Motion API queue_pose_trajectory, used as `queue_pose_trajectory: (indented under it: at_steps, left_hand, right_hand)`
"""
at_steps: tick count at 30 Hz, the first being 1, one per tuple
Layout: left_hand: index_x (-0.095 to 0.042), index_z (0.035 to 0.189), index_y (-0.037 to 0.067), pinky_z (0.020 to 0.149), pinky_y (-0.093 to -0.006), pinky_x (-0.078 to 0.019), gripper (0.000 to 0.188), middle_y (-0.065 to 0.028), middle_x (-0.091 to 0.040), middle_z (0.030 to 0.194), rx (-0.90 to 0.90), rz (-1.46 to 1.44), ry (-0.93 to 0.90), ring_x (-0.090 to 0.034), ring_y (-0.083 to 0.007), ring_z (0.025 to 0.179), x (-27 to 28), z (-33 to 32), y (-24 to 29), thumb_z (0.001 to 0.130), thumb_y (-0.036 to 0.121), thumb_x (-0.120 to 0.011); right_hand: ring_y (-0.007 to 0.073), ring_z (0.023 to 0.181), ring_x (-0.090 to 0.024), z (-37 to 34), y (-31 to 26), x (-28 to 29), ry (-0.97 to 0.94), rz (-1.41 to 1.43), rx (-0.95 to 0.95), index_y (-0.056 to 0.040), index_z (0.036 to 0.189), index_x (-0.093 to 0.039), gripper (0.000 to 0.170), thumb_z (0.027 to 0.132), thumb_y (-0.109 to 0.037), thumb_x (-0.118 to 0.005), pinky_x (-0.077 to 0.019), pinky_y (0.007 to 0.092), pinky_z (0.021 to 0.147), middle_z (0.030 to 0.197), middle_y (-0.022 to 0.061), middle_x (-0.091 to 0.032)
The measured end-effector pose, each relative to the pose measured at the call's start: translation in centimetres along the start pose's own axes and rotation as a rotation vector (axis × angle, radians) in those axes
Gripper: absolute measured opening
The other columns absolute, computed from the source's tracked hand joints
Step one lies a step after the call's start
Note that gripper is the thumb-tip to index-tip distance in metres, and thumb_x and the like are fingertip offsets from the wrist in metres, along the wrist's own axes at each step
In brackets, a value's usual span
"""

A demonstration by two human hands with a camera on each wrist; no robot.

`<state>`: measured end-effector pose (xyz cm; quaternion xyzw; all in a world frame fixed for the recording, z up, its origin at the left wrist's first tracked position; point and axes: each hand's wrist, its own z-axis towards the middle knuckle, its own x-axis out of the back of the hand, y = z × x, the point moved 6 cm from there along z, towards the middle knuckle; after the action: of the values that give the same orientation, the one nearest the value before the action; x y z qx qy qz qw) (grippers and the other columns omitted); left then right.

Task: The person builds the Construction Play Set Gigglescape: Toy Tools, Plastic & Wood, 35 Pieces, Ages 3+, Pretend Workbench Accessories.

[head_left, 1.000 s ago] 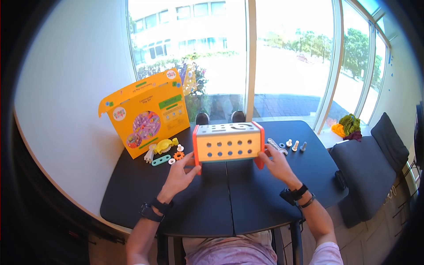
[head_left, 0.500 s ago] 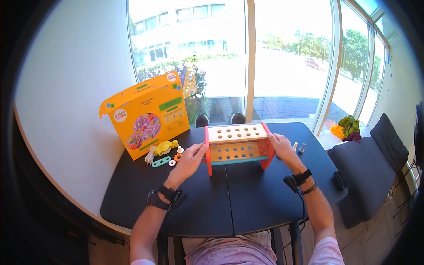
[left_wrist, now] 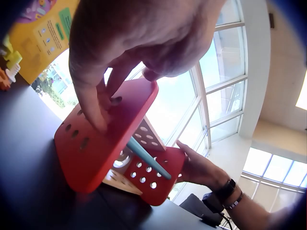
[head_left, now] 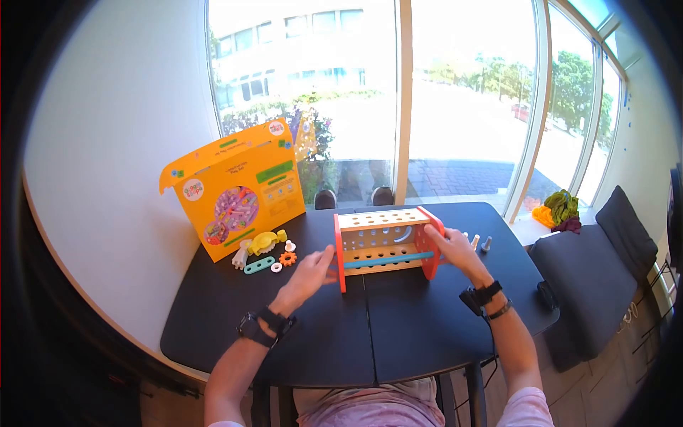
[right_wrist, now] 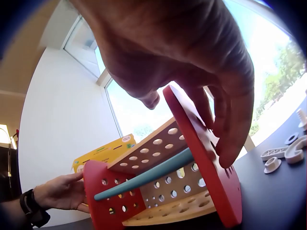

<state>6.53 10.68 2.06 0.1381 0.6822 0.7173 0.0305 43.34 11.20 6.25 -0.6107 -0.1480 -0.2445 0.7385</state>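
Observation:
A wooden toy toolbox [head_left: 380,218] with perforated boards, red end panels and a teal bar [head_left: 388,260] stands on the black table in front of me, open side toward me. At its left end, my left hand [head_left: 304,279] touches the outer face of the red panel [left_wrist: 120,122] with extended fingers, thumb by the top corner. Across from it, my right hand [head_left: 459,249] holds the other red panel [right_wrist: 201,158] at its upper edge. Its fingers lie along the outside, and the thumb reaches over to the inner side.
Left of the toolbox lie a yellow toy piece [head_left: 263,243], a teal strip [head_left: 260,265], an orange gear [head_left: 287,259] and a white ring [head_left: 276,267]. Behind them stands a yellow box [head_left: 277,203]. Toy bolts [head_left: 486,244] and a pale wrench [right_wrist: 293,151] are on the right.
The toolbox has been turned over from its wooden face so its open side faces me, and it is now lower and nearer. My left hand's grip has loosened; the right stays at its panel.

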Motion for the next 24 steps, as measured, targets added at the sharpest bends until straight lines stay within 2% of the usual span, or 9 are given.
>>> queue_pose_trajectory:
  at_steps: [2, 3, 6, 7, 12, 15, 19, 22, 24]
  left_hand:
    - [-0.067, 0.136, -0.01, 0.104, -0.0384, -0.0624, 0.065, -0.0157, -0.075, 0.125, 0.089, -0.002, -0.028, -0.075, -0.0251, 0.116, -0.8, -0.8, -2.9, 0.12, 0.05, -0.046]
    - [-0.065, 0.141, -0.012, 0.105, -0.0381, -0.0622, 0.064, -0.0158, -0.074, 0.128, 0.07, 0.073, -0.026, -0.076, -0.0253, 0.117, -1.0, -0.7, -4.2, 0.12, 0.046, -0.048]
    - [-0.062, 0.146, -0.012, 0.107, -0.0372, -0.0616, 0.06, -0.0162, -0.073, 0.132, 0.074, 0.069, -0.095, -0.075, -0.025, 0.119, -2.5, -1.5, -3.6, 0.121, 0.041, -0.049]
    - [-0.06, 0.148, -0.012, 0.11, -0.0384, -0.0603, 0.059, -0.0167, -0.07, 0.136, 0.075, 0.064, -0.13, -0.073, -0.0264, 0.123, -3.1, -1.6, -3.7, 0.121, 0.039, -0.048]
    - [-0.055, 0.154, -0.011, 0.116, -0.0404, -0.0571, 0.054, -0.0166, -0.062, 0.145, 0.027, 0.065, -0.2, -0.068, -0.0278, 0.134, -4.8, -0.9, -4.1, 0.121, 0.033, -0.048]
    - [-0.061, 0.148, -0.012, 0.109, -0.0371, -0.0598, 0.049, -0.0159, -0.06, 0.14, 0.026, 0.087, -0.197, -0.07, -0.0243, 0.127, -5.3, -0.6, -3.5, 0.121, 0.026, -0.048]
    - [-0.062, 0.149, -0.011, 0.11, -0.0366, -0.059, 0.049, -0.0173, -0.06, 0.141, -0.026, 0.128, -0.223, -0.069, -0.0255, 0.127, -5.4, 0.0, -3.4, 0.119, 0.026, -0.05]
    - [-0.062, 0.15, -0.011, 0.11, -0.0365, -0.0584, 0.051, -0.0184, -0.06, 0.142, -0.034, 0.164, -0.22, -0.069, -0.0263, 0.128, -5.4, 0.0, -3.2, 0.118, 0.027, -0.051]
    - [-0.062, 0.151, -0.011, 0.11, -0.0365, -0.0582, 0.052, -0.019, -0.059, 0.144, -0.033, 0.192, -0.226, -0.069, -0.0267, 0.128, -5.5, -0.1, -3.0, 0.118, 0.029, -0.052]
  right_hand:
    - [0.0159, 0.079, -0.077, -1.2, 1.7, -0.7, -0.05, 0.007, 0.078, 0.0033, 0.119, -0.079, 0.058, 0.112, -0.052, -0.062, -0.0657, 0.0338, 0.068, 0.085, 0.0103, -0.077]
    - [0.023, 0.078, -0.079, -1.8, 2.0, -0.4, -0.033, -0.02, 0.06, 0.0026, 0.118, -0.078, 0.051, 0.111, -0.046, -0.064, -0.0646, 0.04, 0.071, 0.084, 0.0145, -0.079]
    - [0.0333, 0.081, -0.08, -0.2, 4.8, 0.3, 0.063, -0.237, 0.116, 0.0043, 0.116, -0.078, 0.045, 0.109, -0.039, -0.066, -0.0619, 0.0468, 0.076, 0.085, 0.0211, -0.079]
    - [0.0413, 0.084, -0.078, -0.3, 5.0, 0.8, 0.061, -0.195, 0.07, 0.0069, 0.112, -0.076, 0.042, 0.108, -0.034, -0.066, -0.0588, 0.0511, 0.08, 0.085, 0.0255, -0.077]
    - [0.0407, 0.083, -0.077, -0.5, 6.5, 2.8, 0.091, -0.212, 0.066, 0.008, 0.106, -0.076, 0.044, 0.108, -0.035, -0.067, -0.0596, 0.0502, 0.081, 0.087, 0.0255, -0.078]
    - [0.0403, 0.081, -0.077, -0.5, 7.5, 3.6, 0.106, -0.235, 0.114, 0.0088, 0.103, -0.076, 0.045, 0.108, -0.036, -0.068, -0.0597, 0.0497, 0.082, 0.086, 0.025, -0.077]
    - [0.0407, 0.081, -0.076, -0.6, 7.7, 3.9, 0.108, -0.218, 0.108, 0.009, 0.1, -0.075, 0.045, 0.107, -0.035, -0.07, -0.0594, 0.0498, 0.084, 0.081, 0.0235, -0.074]
    - [0.0365, 0.083, -0.078, -0.7, 7.0, 4.0, 0.106, -0.267, 0.106, 0.0101, 0.098, -0.075, 0.045, 0.106, -0.034, -0.072, -0.0606, 0.0473, 0.08, 0.083, 0.0231, -0.076]
    - [0.0311, 0.088, -0.079, -1.2, 6.3, 4.1, 0.032, -0.228, 0.019, 0.0107, 0.106, -0.075, 0.044, 0.107, -0.033, -0.072, -0.0629, 0.043, 0.078, 0.091, 0.0203, -0.078]
